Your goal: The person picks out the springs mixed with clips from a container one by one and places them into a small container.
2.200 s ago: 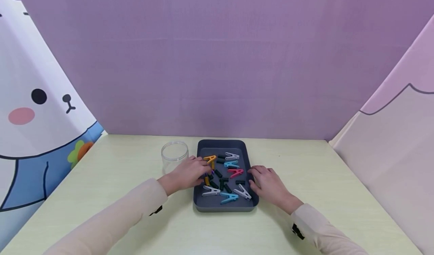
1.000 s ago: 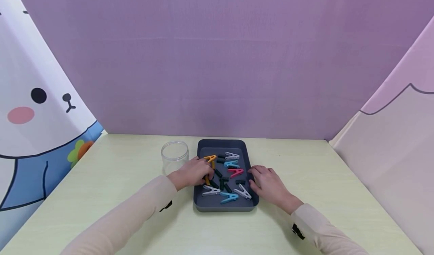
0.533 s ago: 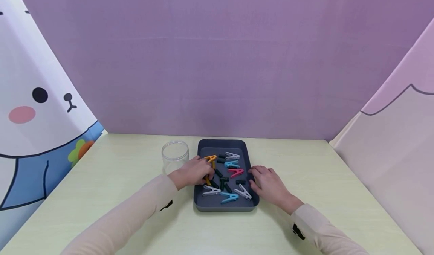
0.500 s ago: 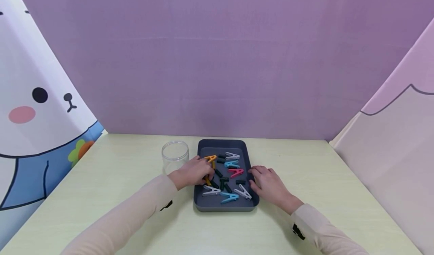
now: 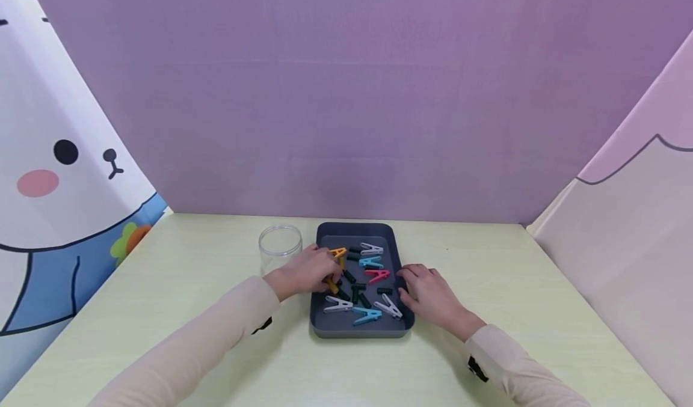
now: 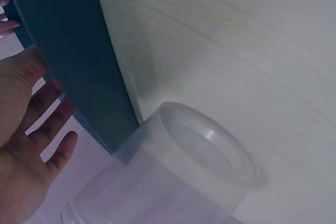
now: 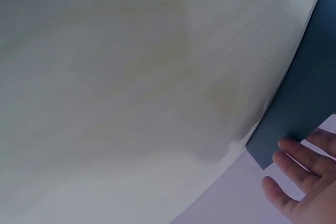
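Both hands meet at the dark grey rectangular plastic tray point(image 5: 360, 333): your right hand point(image 5: 433, 299), fingers relaxed, touches its right side; your left hand point(image 5: 308, 270) reaches inside by a yellow plastic clip point(image 5: 332, 285); whether it pinches that, I cannot tell. A clean pick probably wants the tray steadied and your wrist off the clear cylindrical plastic jar point(image 5: 278, 255).
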`<state>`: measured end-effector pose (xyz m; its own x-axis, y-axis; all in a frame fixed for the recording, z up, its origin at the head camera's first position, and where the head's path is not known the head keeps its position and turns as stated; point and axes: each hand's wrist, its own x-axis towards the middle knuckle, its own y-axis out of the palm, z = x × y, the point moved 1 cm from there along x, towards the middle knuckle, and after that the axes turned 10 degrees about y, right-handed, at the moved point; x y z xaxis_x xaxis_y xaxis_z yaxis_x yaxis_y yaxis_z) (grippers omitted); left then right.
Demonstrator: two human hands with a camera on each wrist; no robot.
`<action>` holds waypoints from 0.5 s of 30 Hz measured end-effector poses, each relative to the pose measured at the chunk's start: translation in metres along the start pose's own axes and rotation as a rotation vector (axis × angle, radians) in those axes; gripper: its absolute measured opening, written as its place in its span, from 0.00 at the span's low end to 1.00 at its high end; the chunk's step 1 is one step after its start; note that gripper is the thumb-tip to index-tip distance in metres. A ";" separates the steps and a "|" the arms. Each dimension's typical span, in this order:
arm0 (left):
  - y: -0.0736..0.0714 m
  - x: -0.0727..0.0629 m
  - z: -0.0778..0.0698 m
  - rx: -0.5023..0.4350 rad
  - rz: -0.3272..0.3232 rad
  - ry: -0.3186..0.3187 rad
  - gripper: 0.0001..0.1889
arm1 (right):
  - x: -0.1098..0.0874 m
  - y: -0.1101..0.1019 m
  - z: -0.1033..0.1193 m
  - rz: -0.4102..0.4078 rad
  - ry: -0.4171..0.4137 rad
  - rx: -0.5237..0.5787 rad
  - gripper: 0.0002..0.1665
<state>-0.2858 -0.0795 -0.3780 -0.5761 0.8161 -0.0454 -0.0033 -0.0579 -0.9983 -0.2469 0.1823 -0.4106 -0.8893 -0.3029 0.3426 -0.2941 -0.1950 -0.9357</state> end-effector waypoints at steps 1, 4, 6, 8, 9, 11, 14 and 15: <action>-0.002 -0.001 0.000 -0.004 -0.002 -0.002 0.07 | 0.000 0.000 0.000 0.000 -0.003 -0.001 0.18; -0.006 -0.003 0.001 -0.016 -0.016 -0.005 0.08 | 0.001 0.000 -0.002 0.006 -0.009 0.004 0.18; -0.010 -0.005 0.002 -0.018 -0.031 -0.004 0.09 | 0.001 0.000 -0.003 0.011 -0.017 0.009 0.18; -0.013 -0.007 0.002 -0.017 -0.048 -0.002 0.10 | 0.002 0.000 -0.004 0.023 -0.021 0.016 0.19; -0.015 -0.008 0.002 -0.017 -0.057 -0.002 0.10 | 0.002 -0.001 -0.004 0.029 -0.024 0.019 0.19; -0.020 -0.010 0.002 -0.014 -0.075 0.001 0.09 | 0.003 -0.001 -0.005 0.041 -0.027 0.024 0.19; -0.027 -0.013 0.002 -0.013 -0.102 0.005 0.08 | 0.003 -0.001 -0.007 0.060 -0.035 0.027 0.19; -0.030 -0.015 0.002 -0.012 -0.112 0.005 0.08 | 0.003 -0.001 -0.008 0.062 -0.040 0.026 0.19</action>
<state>-0.2789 -0.0907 -0.3474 -0.5685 0.8200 0.0659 -0.0572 0.0405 -0.9975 -0.2521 0.1889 -0.4087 -0.8905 -0.3523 0.2878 -0.2293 -0.1986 -0.9529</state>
